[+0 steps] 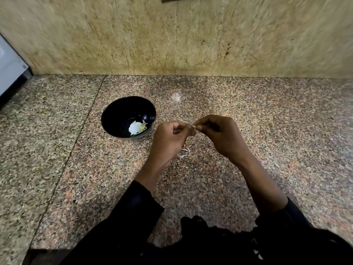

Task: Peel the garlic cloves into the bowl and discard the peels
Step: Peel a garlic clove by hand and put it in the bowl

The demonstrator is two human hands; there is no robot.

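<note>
While both my hands pinch one small garlic clove [194, 127], peeling goes on.
Light, slippery: left hand [170, 138] and right hand [219, 134] nip its ends; black bowl [107, 119] at nine o'clock.

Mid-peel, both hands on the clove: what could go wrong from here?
1. Left hand and right hand pinch the small garlic clove beside, not over, the glossy black bowl; a slip likely lands it on the speckled granite counter.
2. White peel scraps beneath the hands may scatter.
</note>
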